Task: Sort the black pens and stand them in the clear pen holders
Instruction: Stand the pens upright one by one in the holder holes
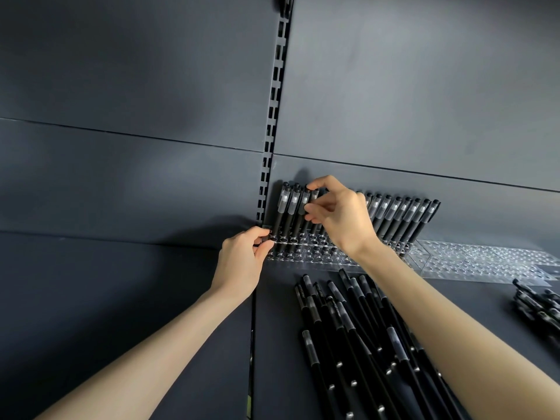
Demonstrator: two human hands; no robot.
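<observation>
Grey shelf [121,298] and back panel [424,86]; left grip [239,262] pinches clear holder [318,260], right grip [339,219] pinches a pen [315,194].

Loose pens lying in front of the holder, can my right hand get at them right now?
Probably, once it lets go: the right hand pinches a standing pen in the clear holder, but the loose pens lie uncovered close by, with nothing between.
</observation>
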